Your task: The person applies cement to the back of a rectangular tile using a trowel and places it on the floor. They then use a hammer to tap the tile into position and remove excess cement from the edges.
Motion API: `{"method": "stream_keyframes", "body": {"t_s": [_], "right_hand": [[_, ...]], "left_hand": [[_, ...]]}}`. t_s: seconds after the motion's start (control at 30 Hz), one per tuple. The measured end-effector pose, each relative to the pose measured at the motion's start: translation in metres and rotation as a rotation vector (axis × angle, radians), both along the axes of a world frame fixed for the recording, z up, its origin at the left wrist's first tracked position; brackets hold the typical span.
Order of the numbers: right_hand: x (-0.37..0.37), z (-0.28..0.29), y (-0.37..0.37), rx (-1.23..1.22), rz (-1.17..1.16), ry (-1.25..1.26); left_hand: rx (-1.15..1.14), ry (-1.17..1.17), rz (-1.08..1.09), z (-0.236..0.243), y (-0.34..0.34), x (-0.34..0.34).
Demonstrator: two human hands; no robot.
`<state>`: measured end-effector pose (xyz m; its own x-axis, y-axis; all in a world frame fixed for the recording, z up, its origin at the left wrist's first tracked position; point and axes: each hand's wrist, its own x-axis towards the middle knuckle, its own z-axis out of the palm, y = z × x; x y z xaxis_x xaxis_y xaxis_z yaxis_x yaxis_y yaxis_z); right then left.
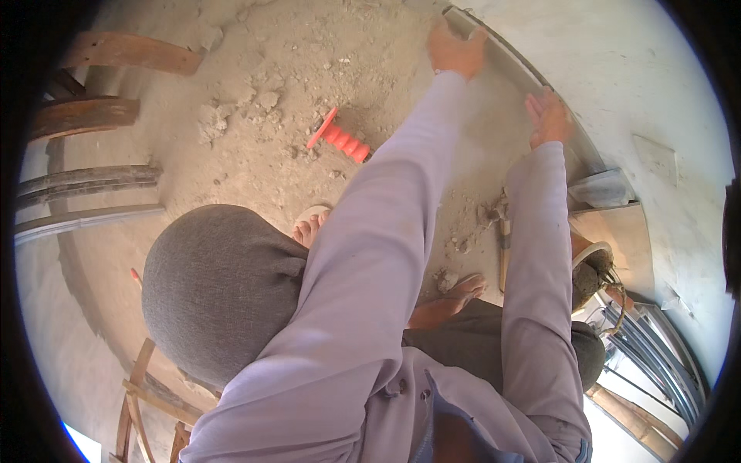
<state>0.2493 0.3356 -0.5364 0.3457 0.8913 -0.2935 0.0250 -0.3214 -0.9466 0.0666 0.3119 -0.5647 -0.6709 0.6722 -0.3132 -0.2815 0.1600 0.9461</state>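
**Two hands by a long strip at the wall**

The long, thin strip (pixel 512 63) lies at the foot of the pale wall (pixel 617 85). It runs slanting from 11 o'clock to between 4 and 5. The left hand (pixel 457 50) is near its far end, thumb and fingers apart like a U. The right hand (pixel 549 119) is at 4 o'clock from the left, nearer the middle, with its fingers stretched out. I cannot tell if either hand presses on the strip.

The wall shuts off the side toward 2 o'clock. The widest stretch of dusty floor (pixel 262 154) opens toward 8 o'clock from the left hand. A chisel with a red grip and round guard (pixel 345 143) lies there, among crumbly bits. A bucket (pixel 588 279) sits below the right hand, between 5 and 6 o'clock.
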Motion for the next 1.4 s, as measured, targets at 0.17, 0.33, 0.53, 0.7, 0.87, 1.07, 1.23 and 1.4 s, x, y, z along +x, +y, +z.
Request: {"method": "stream_keyframes", "body": {"t_s": [0.17,0.33,0.53,0.7,0.87,1.07,1.23,1.4], "right_hand": [[0.011,-0.004,0.007,-0.167,0.063,0.462],[0.009,-0.019,-0.026,-0.342,-0.094,0.467],[0.031,-0.037,-0.074,-0.377,-0.031,0.412],[0.068,-0.048,-0.126,-0.311,0.915,-0.972],[0.024,-0.01,-0.14,-0.557,0.263,0.141],[0.121,0.004,-0.114,-0.305,1.048,-0.711],[0.163,0.029,-0.176,-0.585,1.263,-1.224],[0.146,-0.011,-0.229,-0.52,1.007,-1.328]], "left_hand": [[-0.07,0.42,0.016,-0.048,0.01,-0.02],[-0.405,0.613,-1.004,-0.013,-0.007,-0.105],[-0.806,1.458,-2.199,0.12,-0.009,-0.139],[0.155,1.387,-1.93,0.051,-0.113,-0.162],[0.046,1.532,-1.711,0.026,-0.215,-0.154],[-0.295,1.116,-1.811,0.024,-0.217,-0.157],[-0.422,0.002,-1.524,0.073,-0.195,-0.162],[-0.2,-0.444,-1.086,0.045,-0.154,-0.124]]}}
